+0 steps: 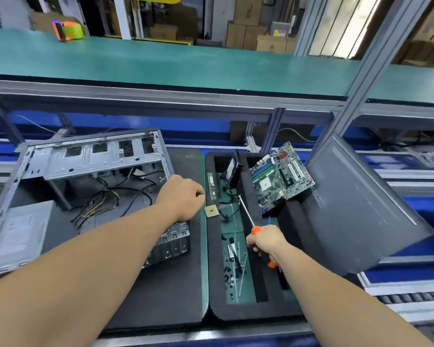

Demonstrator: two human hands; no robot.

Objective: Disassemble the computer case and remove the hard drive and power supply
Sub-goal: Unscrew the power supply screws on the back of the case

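Observation:
The open grey computer case (pixel 90 156) lies on its side on a black mat at the left, with loose cables (pixel 105 199) inside. A silver power supply (pixel 18 231) sits in its lower left corner. My left hand (pixel 183 196) hovers at the case's right edge with fingers curled; what it holds, if anything, is hidden. My right hand (pixel 267 242) grips an orange-handled screwdriver (pixel 247 214), its shaft pointing up-left over the foam tray (pixel 216 284). A hard drive (pixel 233 174) stands on edge in the tray's far end.
A green motherboard (pixel 281 179) rests tilted on the tray's right side. The grey side panel (pixel 361 204) leans at the right. Several small screws (pixel 232 274) lie in the tray. A RAM stick (pixel 212 184) and a small square chip (pixel 211 211) lie nearby. A raised green shelf (pixel 186 63) runs behind.

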